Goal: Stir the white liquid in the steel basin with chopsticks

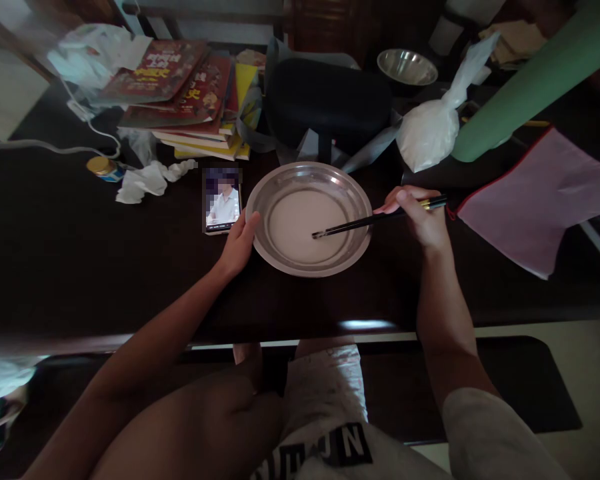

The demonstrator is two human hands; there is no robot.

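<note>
A wide metal basin (265, 250) stands on the dark table in front of me, with a pale, milky-looking substance (300, 217) covering its bottom. My left hand (241, 241) grips the basin's left rim, thumb over the edge and fingers beneath. In my right hand (420, 212) is a pair of black chopsticks (365, 221) with gold-coloured ends. Their tips reach into the basin and touch the pale substance, with a little of it clinging there. The right fingers are closed around the chopsticks' upper part.
A lit phone (223, 200) lies left of the basin. Behind are stacked books (180, 100), a black case (327, 97), a smaller metal bowl (407, 67) and a tied bag of white powder (427, 133). A green cylinder (530, 87) and pink cloth (540, 207) are at right; crumpled tissue (143, 181) and a small jar (105, 169) at left.
</note>
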